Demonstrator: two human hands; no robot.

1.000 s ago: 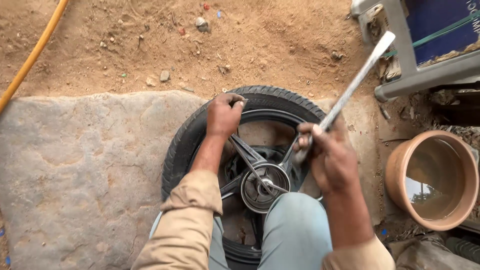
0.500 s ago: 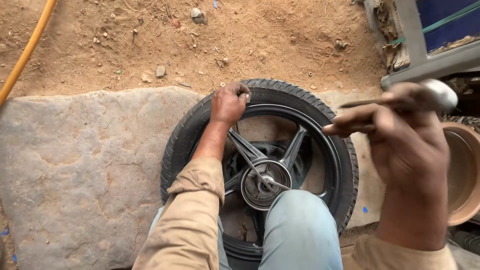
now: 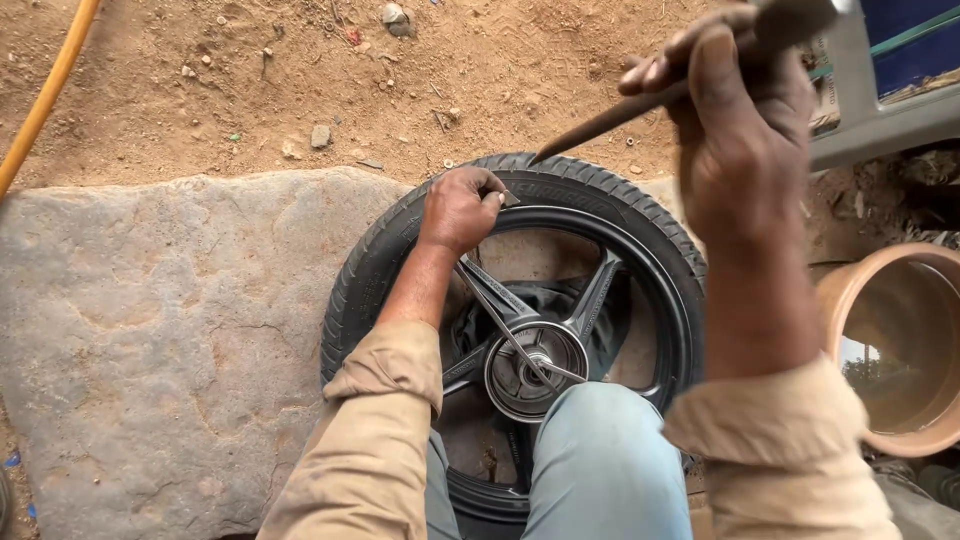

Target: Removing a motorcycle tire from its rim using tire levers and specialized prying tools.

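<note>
While left hand (image 3: 458, 210) grips tyre (image 3: 560, 185), raised iron bar (image 3: 620, 115).

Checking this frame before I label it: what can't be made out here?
Head view only:
- Top of the metal bar: hidden in the right hand, cut by the top edge.
- Left hand fingertips: curled over the tyre.
- Wheel's near part: behind the knee.
- Clay pot: cut by the right edge.

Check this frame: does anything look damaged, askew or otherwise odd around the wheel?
Nothing looks broken or spilled. The wheel lies flat, partly on the stone slab. The left hand presses on the tyre's upper edge, and the right hand holds a metal bar raised above it. The person's knee rests over the hub.
</note>
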